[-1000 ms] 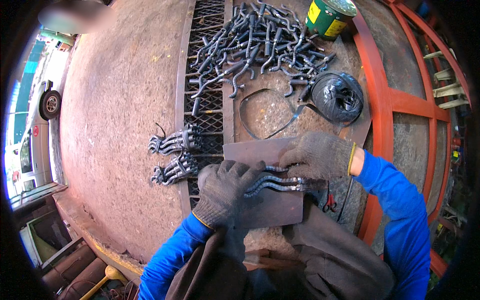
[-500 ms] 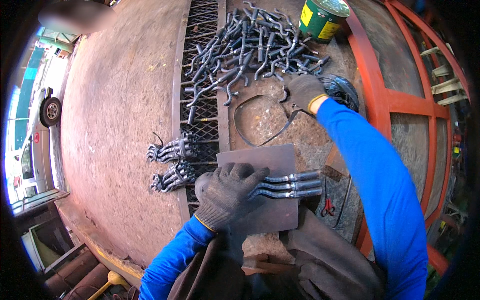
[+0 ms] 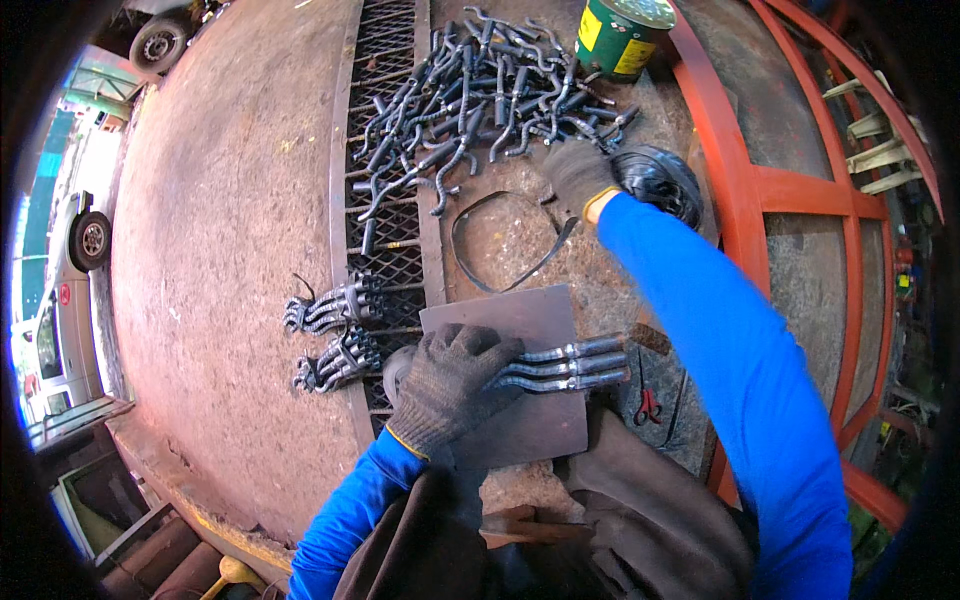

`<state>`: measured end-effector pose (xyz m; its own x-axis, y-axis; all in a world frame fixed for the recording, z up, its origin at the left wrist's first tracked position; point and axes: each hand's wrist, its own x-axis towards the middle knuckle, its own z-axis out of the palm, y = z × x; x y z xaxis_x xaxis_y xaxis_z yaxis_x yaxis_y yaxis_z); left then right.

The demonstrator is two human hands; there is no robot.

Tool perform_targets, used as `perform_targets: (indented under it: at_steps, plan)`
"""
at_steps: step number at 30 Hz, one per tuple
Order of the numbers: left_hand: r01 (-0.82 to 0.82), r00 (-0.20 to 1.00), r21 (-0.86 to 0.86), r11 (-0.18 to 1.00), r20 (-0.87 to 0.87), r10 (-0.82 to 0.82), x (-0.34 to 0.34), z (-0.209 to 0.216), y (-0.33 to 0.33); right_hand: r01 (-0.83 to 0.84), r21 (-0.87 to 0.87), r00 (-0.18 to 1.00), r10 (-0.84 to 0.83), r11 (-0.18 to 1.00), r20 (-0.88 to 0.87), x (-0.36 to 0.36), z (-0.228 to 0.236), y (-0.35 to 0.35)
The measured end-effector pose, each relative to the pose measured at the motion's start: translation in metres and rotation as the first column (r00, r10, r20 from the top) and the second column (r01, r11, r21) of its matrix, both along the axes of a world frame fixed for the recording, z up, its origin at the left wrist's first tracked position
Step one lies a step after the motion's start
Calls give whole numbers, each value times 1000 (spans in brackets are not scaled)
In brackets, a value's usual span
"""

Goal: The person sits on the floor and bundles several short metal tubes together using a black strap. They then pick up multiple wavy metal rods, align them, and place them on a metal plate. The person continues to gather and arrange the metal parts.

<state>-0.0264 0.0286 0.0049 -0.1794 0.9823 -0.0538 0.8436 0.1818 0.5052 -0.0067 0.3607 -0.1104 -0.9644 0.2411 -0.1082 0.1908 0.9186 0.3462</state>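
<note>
My left hand (image 3: 448,378), in a dark knit glove, presses down on three bent metal rods (image 3: 575,364) laid side by side on a flat rusty steel plate (image 3: 520,318). My right hand (image 3: 578,172), also gloved, reaches far out to the near edge of a pile of loose bent rods (image 3: 470,95), beside a coil of black wire (image 3: 660,180). Whether its fingers hold a rod is hidden. Two tied bundles of rods (image 3: 330,305) (image 3: 335,362) lie to the left of the plate on the metal grating (image 3: 385,215).
A green and yellow can (image 3: 620,35) stands at the back by the pile. A loop of dark wire (image 3: 500,245) lies between pile and plate. Red pliers (image 3: 648,405) rest right of the plate. An orange steel frame (image 3: 745,190) borders the right side.
My right hand left the rods on the plate and stretched out to the loose pile near the wire coil. My left hand stayed pressing on the three rods.
</note>
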Motion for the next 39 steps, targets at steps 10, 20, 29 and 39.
perform_targets:
  at_steps: [10, 20, 29, 39]
  plan:
    - [-133, 987, 76, 988, 97, 125, -25, 11, -13, -210, -536, 758, -211, 818, -617, 42, 140, 0]
    - [-542, 699, -66, 838, 518, 493, -32, 0, -32, -252, -802, 752, -631, -542, 191, 139, 122, -64]
    - [-311, 912, 48, 949, 295, 284, -25, -11, -28, 227, -902, 725, -555, -366, 408, 156, 98, -76]
    - [-233, 954, 43, 972, 202, 220, -31, -4, -34, 409, -887, 814, -353, -214, 461, 164, 116, -80]
